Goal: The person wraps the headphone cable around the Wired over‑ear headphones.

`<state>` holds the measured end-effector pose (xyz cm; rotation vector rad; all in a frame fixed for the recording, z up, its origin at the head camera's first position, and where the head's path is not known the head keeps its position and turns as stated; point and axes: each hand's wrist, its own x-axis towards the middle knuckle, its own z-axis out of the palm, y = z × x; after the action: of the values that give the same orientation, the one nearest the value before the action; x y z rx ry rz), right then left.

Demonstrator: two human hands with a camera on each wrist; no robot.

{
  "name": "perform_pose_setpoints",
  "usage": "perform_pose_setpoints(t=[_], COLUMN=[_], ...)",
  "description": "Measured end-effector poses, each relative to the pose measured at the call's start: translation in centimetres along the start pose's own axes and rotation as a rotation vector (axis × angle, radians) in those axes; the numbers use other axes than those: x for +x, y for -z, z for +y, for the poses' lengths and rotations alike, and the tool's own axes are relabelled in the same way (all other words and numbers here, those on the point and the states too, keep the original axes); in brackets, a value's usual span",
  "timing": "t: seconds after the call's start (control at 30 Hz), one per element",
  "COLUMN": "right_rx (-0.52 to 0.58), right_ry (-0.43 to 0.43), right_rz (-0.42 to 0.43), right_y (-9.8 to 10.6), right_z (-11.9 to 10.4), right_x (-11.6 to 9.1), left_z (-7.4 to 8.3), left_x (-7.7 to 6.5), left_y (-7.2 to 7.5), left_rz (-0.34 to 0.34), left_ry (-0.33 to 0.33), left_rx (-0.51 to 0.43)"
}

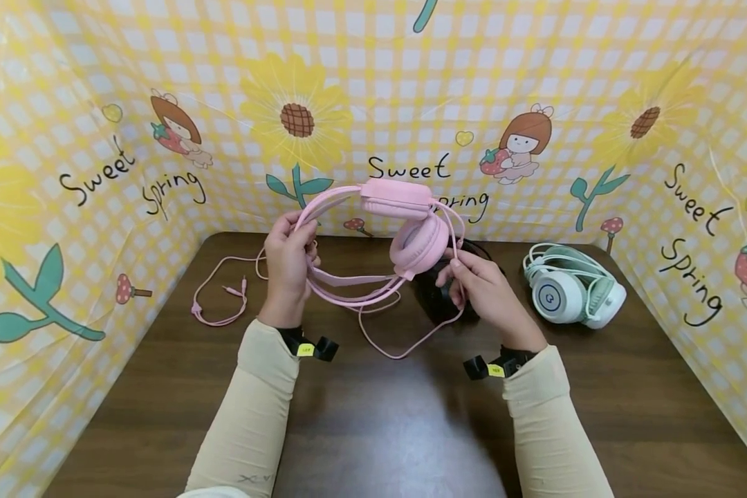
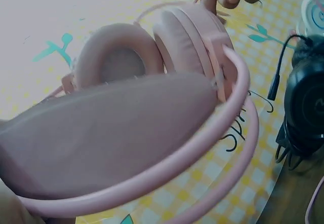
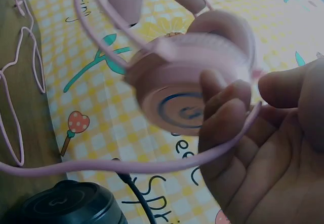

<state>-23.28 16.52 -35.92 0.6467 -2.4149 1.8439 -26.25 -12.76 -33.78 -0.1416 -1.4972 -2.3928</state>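
A pair of pink headphones [image 1: 397,190] is held up above the table, tilted sideways with its two ear cups toward the right. My left hand [image 1: 286,266] grips the headband at its top, around the thin outer tubes and the padded strap [image 2: 111,133]. Beside the lower ear cup [image 3: 177,72], my right hand [image 1: 488,287] pinches the pink cable [image 3: 152,166] between thumb and fingers. From there the cable loops down to the table and back left, where its split plugs [image 1: 235,287] lie.
Black headphones [image 1: 432,297] lie on the brown table [image 1: 386,429] behind my right hand, partly hidden by it. Farther right sit mint-green and white headphones [image 1: 557,294]. A yellow checked cloth [image 1: 398,90] with printed flowers walls the table at the back and sides.
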Motion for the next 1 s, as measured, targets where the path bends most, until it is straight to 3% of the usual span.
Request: perform_pose_setpoints(t=[0.27,0.43,0.57,0.8,1.0], right_rx=[-0.12,-0.277,-0.327,-0.376,-0.404], right_ry=[-0.066,-0.08,-0.059,-0.051,-0.039], right_rz=[0.003,0.024,0.018,-0.007,-0.023], right_y=[0.3,0.2,0.1,0.0,-0.2], right_z=[-0.1,-0.2,-0.3,-0.4,-0.5], right_x=[0.0,0.0,-0.1,-0.4,-0.3], left_z=[-0.2,-0.3,-0.5,-0.7,-0.9], left_x=[0.0,-0.3,-0.9,-2.5,-4.1], left_y=[-0.4,-0.6,-1.3,-2.6,-4.3], left_rz=[0.036,0.058,0.036,-0.021,-0.035], left_ry=[-0.07,-0.213,-0.329,-0.419,-0.554], left_rx=[0.085,0.223,0.337,0.462,0.609])
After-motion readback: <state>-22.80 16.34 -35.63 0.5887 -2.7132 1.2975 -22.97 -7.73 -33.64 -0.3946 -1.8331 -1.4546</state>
